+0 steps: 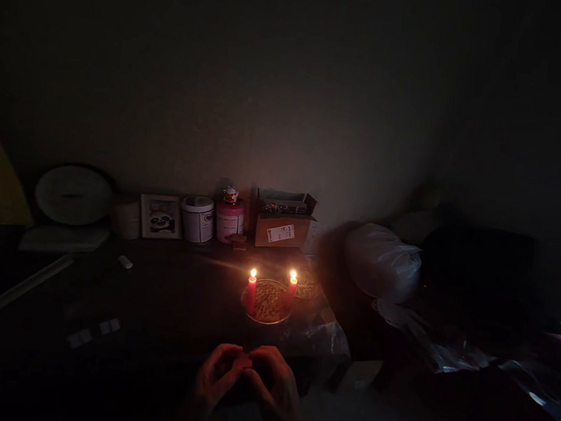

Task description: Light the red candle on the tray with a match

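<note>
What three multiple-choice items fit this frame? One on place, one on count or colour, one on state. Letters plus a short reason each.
1. Where do the hands sit relative to the candles?
A. Behind them, by the wall
B. In front of them, nearer the camera
C. Far to their left

2. How many candles are burning?
A. One
B. Two
C. Four

3. What state are the hands in?
A. Spread flat, apart
B. Fingertips brought together
C. One raised overhead

Answers:
1 B: left hand and right hand lie below the glass dish.
2 B: left candle and right candle each carry a flame.
3 B: the fingertips meet at the centre; whether they hold anything is too dark to tell.
</note>
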Demonstrator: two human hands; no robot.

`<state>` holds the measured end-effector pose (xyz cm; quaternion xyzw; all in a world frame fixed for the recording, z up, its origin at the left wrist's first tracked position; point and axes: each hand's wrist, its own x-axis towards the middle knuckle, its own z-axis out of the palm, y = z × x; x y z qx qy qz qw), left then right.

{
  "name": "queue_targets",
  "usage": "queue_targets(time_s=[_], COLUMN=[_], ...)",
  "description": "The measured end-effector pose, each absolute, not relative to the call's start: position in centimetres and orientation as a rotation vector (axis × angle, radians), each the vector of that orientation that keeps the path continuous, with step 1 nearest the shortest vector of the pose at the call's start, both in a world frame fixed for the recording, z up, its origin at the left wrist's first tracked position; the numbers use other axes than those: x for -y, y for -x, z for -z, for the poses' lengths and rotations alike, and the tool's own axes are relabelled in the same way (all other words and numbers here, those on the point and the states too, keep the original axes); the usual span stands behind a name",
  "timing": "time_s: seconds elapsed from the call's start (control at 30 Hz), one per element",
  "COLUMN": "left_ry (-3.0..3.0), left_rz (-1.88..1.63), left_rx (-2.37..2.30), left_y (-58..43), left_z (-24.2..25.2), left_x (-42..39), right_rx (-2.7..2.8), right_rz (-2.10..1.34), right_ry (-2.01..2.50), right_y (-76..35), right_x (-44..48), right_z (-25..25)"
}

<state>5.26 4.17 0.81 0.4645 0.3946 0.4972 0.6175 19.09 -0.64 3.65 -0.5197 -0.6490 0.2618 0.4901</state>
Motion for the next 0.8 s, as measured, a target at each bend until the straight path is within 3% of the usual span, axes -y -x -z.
queue_targets(time_s=[0.8], left_ry=[-1.417], left_rz=[-0.973], left_rx=[-0.847], left_y=[-4.1], left_z=[-1.5], left_x=[-3.1], right_rx=[1.688], right_rz=[-0.752], right_ry=[1.267], right_y=[-19.6], right_x=[0.3], right_z=[-2.3])
